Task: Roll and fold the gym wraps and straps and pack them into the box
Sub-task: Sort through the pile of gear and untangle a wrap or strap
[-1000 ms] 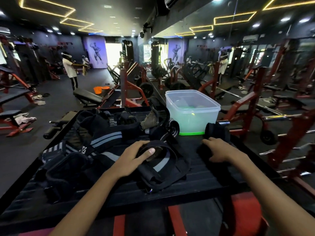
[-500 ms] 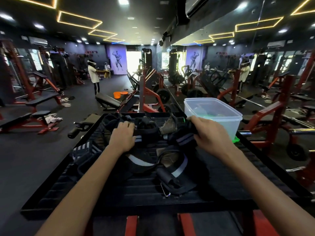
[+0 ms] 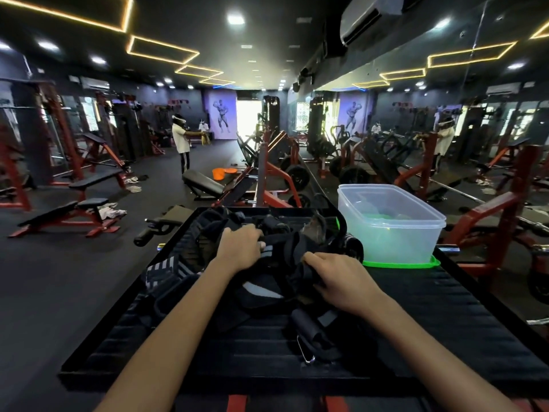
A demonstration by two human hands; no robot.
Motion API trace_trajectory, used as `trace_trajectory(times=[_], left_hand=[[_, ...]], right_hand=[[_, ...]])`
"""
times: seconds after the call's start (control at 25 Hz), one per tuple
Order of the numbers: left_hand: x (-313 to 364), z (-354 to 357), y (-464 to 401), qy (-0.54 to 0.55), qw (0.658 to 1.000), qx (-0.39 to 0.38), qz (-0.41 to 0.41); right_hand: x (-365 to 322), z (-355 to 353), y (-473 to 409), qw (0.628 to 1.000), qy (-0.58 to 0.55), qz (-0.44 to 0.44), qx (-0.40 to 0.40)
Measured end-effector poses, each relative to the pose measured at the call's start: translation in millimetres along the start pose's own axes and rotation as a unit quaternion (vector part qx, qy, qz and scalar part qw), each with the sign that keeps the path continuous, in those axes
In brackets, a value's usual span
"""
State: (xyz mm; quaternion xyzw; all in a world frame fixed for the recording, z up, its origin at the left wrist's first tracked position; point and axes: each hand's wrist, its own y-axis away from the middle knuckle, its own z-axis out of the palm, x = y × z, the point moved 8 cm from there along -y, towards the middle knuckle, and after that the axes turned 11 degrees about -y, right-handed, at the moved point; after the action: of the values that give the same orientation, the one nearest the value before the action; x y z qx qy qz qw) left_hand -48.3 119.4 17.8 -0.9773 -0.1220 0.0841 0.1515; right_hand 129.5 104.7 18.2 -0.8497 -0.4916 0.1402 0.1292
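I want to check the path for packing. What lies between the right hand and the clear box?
In the head view, a black rolled wrap stands between the right hand and the clear box, at its near left corner.

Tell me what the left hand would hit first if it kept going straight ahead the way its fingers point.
Probably more of the strap pile: the left hand points away from the person into the heap it grips. Beyond lies the black mat's far edge. Depth is hard to judge.

Red-framed weight benches (image 3: pixel 74 209) at left; orange bucket (image 3: pixel 217 173) on dark floor; person in white shirt (image 3: pixel 180 141) standing mid-room; bodybuilder poster (image 3: pixel 221 115) on far wall; yellow ceiling light strips (image 3: pixel 162 52) overhead
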Motion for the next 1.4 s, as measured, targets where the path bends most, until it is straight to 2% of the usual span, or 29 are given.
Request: trace_trajectory(times=[0.12, 0.24, 0.32, 0.56, 0.64, 0.68, 0.76, 0.84, 0.92, 0.96, 1.0, 1.08, 1.16, 1.2, 1.32, 1.4], left_hand=[[-5.4, -21.5, -6.5, 0.168, 0.985, -0.001, -0.035], [-7.5, -41.7, -8.3, 0.267, 0.962, 0.021, -0.043], [-17.4, -57.4, -10.2, 0.346, 0.935, 0.049, -0.062], [-38.3, -97.7, -14.0, 0.533, 0.836, 0.103, -0.085], [-33.6, -99.8, -12.1, 0.561, 0.817, 0.109, -0.079], [-28.8, -99.0, -11.9, 0.564, 0.817, 0.105, -0.067], [-17.5, -92.7, -10.8, 0.559, 0.824, 0.083, -0.042], [-9.5, -83.8, -6.9, 0.56, 0.825, 0.063, -0.031], [-9.4, -75.8, 2.6, 0.585, 0.809, 0.051, -0.029], [-11.0, -70.1, 9.5, 0.596, 0.802, 0.033, -0.022], [-14.0, -62.4, 18.6, 0.588, 0.809, 0.001, -0.016], [-27.8, -30.1, 41.1, 0.505, 0.858, -0.099, -0.011], [-44.7, 6.3, 66.1, 0.396, 0.9, -0.182, -0.019], [-50.8, 17.5, 73.6, 0.383, 0.904, -0.189, -0.031], [-55.5, 19.4, 79.5, 0.384, 0.91, -0.146, -0.053], [-50.2, 18.9, 80.6, 0.338, 0.928, -0.156, -0.034]], right_hand=[[7.7, 3.8, 2.5, 0.999, -0.006, 0.027, -0.023], [21.2, -0.8, 4.2, 0.997, -0.05, 0.064, 0.009], [30.3, -6.8, 3.0, 0.993, -0.073, 0.086, 0.03], [20.7, -5.3, -2.5, 0.995, -0.061, 0.082, -0.007], [13.8, -6.1, -4.9, 0.981, -0.17, 0.095, -0.003], [8.9, -7.6, -9.3, 0.958, -0.269, 0.104, 0.009], [-1.4, -10.6, -25.0, 0.882, -0.454, 0.114, 0.056], [-8.8, -2.8, -43.2, 0.778, -0.606, 0.143, 0.081], [-15.9, 11.7, -57.5, 0.655, -0.729, 0.176, 0.098], [-16.5, 18.1, -61.4, 0.608, -0.763, 0.187, 0.115], [-16.1, 22.8, -63.3, 0.58, -0.78, 0.196, 0.131], [-12.9, 28.9, -66.4, 0.553, -0.793, 0.204, 0.155], [-8.1, 29.4, -70.5, 0.542, -0.796, 0.206, 0.173], [-8.4, 28.9, -71.5, 0.544, -0.794, 0.207, 0.176], [-16.5, 19.7, -78.7, 0.562, -0.781, 0.195, 0.19], [-8.6, -3.3, -84.2, 0.535, -0.793, 0.18, 0.23]])
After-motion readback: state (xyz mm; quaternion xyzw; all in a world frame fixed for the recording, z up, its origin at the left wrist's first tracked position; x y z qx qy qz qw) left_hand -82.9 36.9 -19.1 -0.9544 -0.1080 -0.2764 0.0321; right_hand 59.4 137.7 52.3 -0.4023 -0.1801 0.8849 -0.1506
